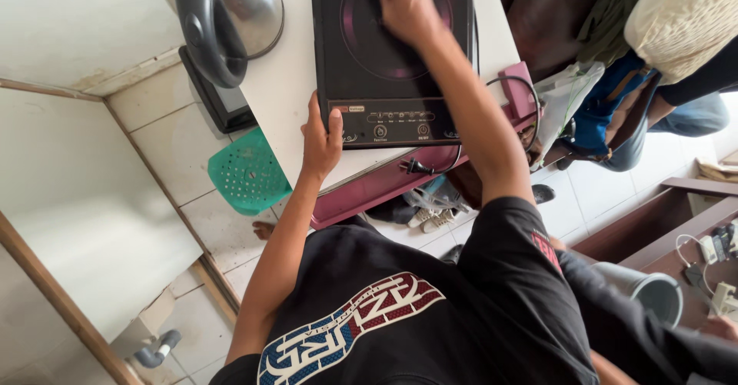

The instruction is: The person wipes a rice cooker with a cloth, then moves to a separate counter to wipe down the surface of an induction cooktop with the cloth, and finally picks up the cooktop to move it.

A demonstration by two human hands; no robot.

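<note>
Your left grip (321, 141) clamps the lower left corner of the black induction cooker (392, 54), thumb on top, fingers curled under its edge. Your right grip (403, 4), at the top centre of the frame, presses flat and closed on the cooker's round cooking zone. That cooker lies on the white surface (288, 85). At the upper left stands a steel kettle (238, 8), lid shut, contents hidden. Lower right, a grey cup (653, 293), inside unclear.

Soft daylight filling the scene, brightest at the far right, kettle (231, 8) catching glare, wide-angle bending showing at edges, right hand (403, 4) slightly blurring
</note>
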